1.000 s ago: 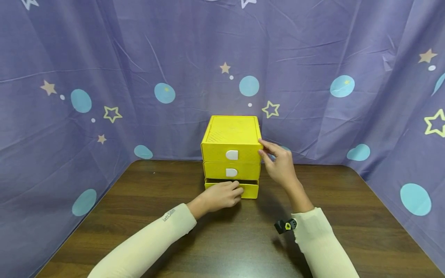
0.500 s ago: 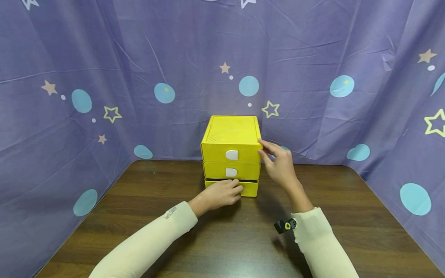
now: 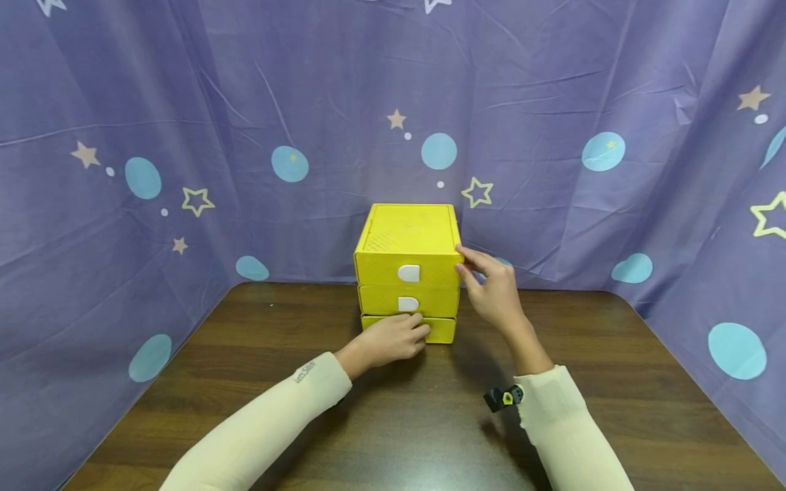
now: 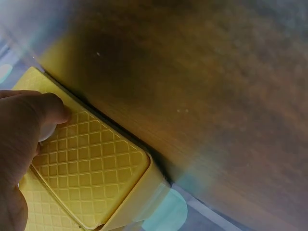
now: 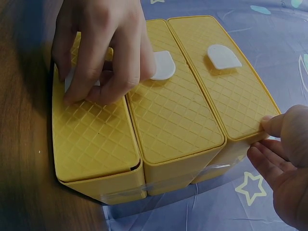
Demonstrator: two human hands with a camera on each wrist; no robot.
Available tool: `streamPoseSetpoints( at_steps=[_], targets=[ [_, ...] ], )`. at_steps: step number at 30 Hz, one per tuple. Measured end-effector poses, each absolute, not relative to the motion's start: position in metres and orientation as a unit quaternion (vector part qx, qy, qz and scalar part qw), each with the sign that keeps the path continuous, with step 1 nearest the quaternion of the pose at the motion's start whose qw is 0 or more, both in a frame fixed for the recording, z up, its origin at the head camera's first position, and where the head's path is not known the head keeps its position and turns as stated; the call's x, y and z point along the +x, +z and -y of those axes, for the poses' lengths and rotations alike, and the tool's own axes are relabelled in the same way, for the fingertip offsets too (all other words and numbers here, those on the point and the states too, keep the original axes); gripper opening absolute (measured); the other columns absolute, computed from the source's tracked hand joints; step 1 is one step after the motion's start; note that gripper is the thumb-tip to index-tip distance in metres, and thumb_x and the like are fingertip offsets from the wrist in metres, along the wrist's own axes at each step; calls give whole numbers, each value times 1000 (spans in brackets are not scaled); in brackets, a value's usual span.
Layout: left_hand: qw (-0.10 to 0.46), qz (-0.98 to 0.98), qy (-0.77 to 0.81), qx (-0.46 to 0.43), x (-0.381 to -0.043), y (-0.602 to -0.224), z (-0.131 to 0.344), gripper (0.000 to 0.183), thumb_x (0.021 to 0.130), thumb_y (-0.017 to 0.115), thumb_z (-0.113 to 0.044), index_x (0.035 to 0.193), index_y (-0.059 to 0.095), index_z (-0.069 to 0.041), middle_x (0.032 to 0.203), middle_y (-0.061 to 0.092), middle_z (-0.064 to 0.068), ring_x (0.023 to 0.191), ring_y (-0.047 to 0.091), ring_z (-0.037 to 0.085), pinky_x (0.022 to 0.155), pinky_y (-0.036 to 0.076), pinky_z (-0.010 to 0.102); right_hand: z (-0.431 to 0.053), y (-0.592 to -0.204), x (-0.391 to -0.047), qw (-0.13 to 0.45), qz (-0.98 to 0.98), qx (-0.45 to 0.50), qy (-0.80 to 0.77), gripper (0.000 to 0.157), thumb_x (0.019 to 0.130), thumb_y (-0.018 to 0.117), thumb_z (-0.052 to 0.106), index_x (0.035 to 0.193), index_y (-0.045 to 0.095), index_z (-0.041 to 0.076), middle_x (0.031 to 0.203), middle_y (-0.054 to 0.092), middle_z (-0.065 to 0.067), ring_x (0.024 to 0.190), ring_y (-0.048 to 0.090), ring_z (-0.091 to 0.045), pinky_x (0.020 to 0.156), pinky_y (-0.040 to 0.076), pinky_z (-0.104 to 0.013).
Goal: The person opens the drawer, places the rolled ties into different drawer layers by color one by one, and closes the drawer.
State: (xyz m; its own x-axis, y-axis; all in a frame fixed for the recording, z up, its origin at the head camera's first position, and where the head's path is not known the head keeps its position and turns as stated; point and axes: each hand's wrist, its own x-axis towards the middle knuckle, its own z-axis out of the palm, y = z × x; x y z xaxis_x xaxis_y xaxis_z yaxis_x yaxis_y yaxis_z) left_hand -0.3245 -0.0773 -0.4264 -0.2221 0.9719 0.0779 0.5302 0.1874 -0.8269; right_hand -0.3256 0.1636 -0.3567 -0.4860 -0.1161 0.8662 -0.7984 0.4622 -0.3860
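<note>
A yellow three-drawer cabinet with white tab handles stands at the back of the table. My left hand is at the front of its bottom drawer, fingers curled around that drawer's white handle, which they mostly cover. Only a narrow gap shows along the bottom drawer's edge. At the upper right front corner, my right hand holds the cabinet, thumb and fingers on either side of the corner. The middle drawer and the top drawer are closed.
The brown wooden table runs out in front of the cabinet. A purple curtain with stars and blue spots hangs close behind and at both sides. Clear tape runs along the cabinet's side.
The bottom drawer has slid back into the cabinet from partly open to nearly closed, my left hand moving away from me with it. My right hand has stayed at the corner.
</note>
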Motion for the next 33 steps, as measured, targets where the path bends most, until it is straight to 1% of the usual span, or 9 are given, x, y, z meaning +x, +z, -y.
streamPoseSetpoints(
  at_steps=[9,13,18,22,26,33],
  targets=[
    [317,704,350,-530,-327,-427,78,16,101,64,-20,108,75,-28,112,58,-2,103,51,21,88,47,27,-162,-355,-325,410,753,307,414,34,91,75,-2,125,72,-3,116,74,-17,91,73,-28,82,59,-34],
    [321,703,345,-533,-328,-427,77,16,100,64,-19,107,76,-27,112,58,-1,104,52,21,90,48,27,-163,-355,-326,414,752,305,412,34,90,76,-2,124,72,-3,115,74,-17,91,74,-29,82,60,-36],
    [333,698,345,-532,-328,-427,76,16,100,63,-19,105,76,-27,110,58,-2,102,52,21,87,48,27,-163,-356,-326,414,755,300,411,35,90,76,-2,125,72,-2,115,74,-17,91,74,-29,82,60,-39],
    [338,699,346,-527,-328,-427,75,16,100,62,-20,103,76,-27,108,58,-2,101,53,21,84,48,26,-163,-355,-326,411,755,298,415,35,90,76,-2,125,72,-2,116,74,-18,92,74,-30,82,60,-39],
    [338,700,351,-522,-327,-427,74,16,101,62,-20,102,76,-27,107,58,-2,101,53,21,83,48,26,-163,-355,-326,410,756,299,413,35,90,75,-2,125,72,-2,117,73,-18,93,74,-30,83,60,-39],
    [332,702,360,-517,-322,-427,73,16,101,61,-23,103,76,-29,110,58,-3,102,53,20,79,47,25,-164,-355,-326,418,753,309,402,34,90,76,-3,123,72,-3,114,74,-18,90,74,-30,82,61,-41]
  ],
)
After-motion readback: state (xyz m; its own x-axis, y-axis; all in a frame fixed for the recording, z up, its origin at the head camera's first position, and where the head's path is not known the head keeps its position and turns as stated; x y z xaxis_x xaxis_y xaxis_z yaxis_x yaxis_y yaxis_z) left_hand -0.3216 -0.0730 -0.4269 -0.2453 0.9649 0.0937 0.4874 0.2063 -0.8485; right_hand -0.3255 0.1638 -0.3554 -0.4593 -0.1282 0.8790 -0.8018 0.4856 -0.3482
